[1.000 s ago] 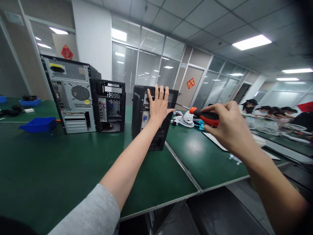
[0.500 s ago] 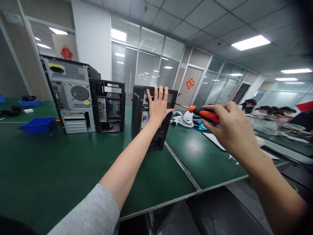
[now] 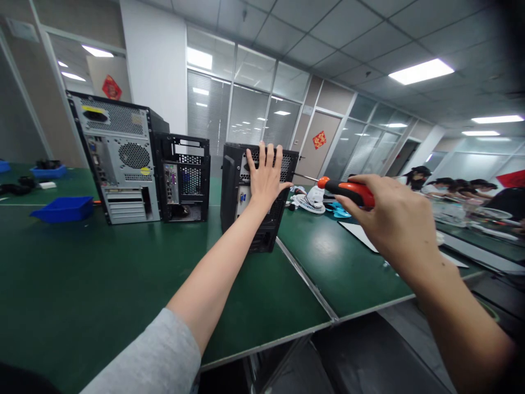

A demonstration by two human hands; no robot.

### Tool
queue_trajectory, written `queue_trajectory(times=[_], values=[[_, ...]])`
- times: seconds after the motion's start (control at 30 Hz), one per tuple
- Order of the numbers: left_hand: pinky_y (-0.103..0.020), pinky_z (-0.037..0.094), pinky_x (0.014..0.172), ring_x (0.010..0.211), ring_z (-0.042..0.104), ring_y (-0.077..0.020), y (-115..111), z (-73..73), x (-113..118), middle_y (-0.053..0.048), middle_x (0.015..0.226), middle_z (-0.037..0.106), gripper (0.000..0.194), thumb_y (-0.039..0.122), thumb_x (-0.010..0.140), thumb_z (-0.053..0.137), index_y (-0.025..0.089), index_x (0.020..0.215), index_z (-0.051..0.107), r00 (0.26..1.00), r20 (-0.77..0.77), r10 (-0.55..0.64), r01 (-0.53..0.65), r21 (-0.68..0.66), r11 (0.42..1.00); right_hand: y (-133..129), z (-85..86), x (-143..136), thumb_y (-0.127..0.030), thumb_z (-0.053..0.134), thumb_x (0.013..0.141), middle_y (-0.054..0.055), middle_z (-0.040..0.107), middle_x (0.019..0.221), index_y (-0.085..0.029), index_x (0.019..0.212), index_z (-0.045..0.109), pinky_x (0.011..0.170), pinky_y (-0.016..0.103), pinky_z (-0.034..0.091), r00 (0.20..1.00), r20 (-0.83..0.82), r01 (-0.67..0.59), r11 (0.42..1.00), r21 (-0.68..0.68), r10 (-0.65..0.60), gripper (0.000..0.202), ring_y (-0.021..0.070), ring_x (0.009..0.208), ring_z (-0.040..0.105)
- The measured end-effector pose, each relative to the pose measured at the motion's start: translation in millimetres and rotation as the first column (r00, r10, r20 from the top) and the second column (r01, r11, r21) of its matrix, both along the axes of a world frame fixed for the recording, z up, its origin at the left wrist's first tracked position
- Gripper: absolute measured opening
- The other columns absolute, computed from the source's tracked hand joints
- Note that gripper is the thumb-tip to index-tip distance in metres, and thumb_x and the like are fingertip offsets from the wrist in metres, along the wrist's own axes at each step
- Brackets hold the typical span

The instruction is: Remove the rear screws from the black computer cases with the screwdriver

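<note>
A black computer case (image 3: 233, 180) stands upright on the green table, its perforated rear panel facing me. Flat against that panel lies my left hand (image 3: 266, 178), fingers spread, covering part of the mesh. My right hand (image 3: 400, 216) is wrapped round the orange and black handle of a screwdriver (image 3: 348, 190). The screwdriver's thin shaft points left, and its tip meets the right edge of the case's rear panel near the top. Whether a screw sits under the tip is too small to tell.
Left of the case stand a smaller open black case (image 3: 207, 191) and a taller computer tower (image 3: 127, 180). A blue tray (image 3: 68, 209) lies further left. Behind the screwdriver is a white object (image 3: 312, 200) beside blue material. People (image 3: 443, 186) sit at the far right.
My right hand has turned and shifted slightly to the right around the screwdriver handle, which has rolled a little. My left hand and the case have stayed put.
</note>
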State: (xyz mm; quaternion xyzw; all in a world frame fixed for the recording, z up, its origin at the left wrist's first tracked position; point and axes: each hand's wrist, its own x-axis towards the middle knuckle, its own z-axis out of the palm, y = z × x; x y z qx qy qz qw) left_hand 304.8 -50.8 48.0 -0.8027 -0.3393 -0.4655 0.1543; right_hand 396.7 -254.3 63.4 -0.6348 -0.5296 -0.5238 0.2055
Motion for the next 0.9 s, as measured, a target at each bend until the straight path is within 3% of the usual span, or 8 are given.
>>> queue_trajectory(times=[0.27,0.5,0.9], values=[[-0.065,-0.002,0.116,0.147,-0.001,-0.0386,-0.4,0.5,-0.9,-0.015,0.157,0.024,0.104,0.061,0.071,0.065,0.019,0.153,0.017,1.0,0.003,-0.029,0.029,-0.02,0.999,1.0,-0.4,-1.2,-0.066,0.024,0.09,0.01,0.068,0.073,-0.016,0.097,0.064,0.049,0.028,0.027,0.998,-0.017,0.059,0.998,0.014,-0.059,0.064,0.0186,0.056,0.056],[-0.063,-0.004,0.117,0.147,0.002,-0.0375,0.0,0.3,-0.8,-0.019,0.156,0.023,0.104,0.061,0.071,0.066,0.014,0.152,0.02,1.0,0.0,-0.014,0.014,-0.006,1.0,2.6,-0.7,-0.1,-0.071,0.019,0.088,0.009,0.067,0.065,-0.016,0.09,0.065,0.048,0.026,0.023,0.997,-0.003,0.071,0.997,0.043,-0.071,0.072,0.0167,0.05,0.054],[-0.063,-0.003,0.117,0.147,0.001,-0.0376,0.7,0.0,-1.4,-0.018,0.156,0.023,0.106,0.062,0.071,0.066,0.016,0.153,0.019,1.0,-0.001,-0.021,0.021,-0.011,1.0,10.1,-0.5,-3.7,-0.064,0.016,0.092,0.006,0.059,0.055,-0.015,0.083,0.065,0.047,0.026,0.014,0.966,0.015,0.258,0.963,0.073,-0.26,0.07,0.0127,0.042,0.038]])
